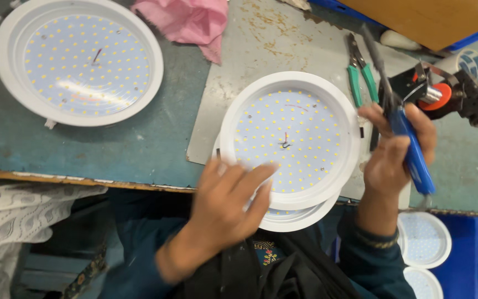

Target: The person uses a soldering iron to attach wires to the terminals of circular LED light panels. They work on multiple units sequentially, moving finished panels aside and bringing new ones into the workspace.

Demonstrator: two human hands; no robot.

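Observation:
A round white LED downlight panel (294, 116) with many small yellow diodes lies face up on a second white panel (300, 218) at the bench's front edge. My left hand (230, 205) rests on the top panel's near-left rim, fingers spread over it. My right hand (396, 152), just right of the panel, grips a blue-handled soldering iron (410, 147) whose dark shaft points up and away. Two short wires stick up from the top panel's centre.
Another LED panel (78, 61) lies at the far left. A pink cloth (186, 19) sits at the back. Green-handled pliers (360, 75) and a black-and-orange holder (443, 97) lie right of the panel. More small panels (424, 238) sit below the bench in a blue bin.

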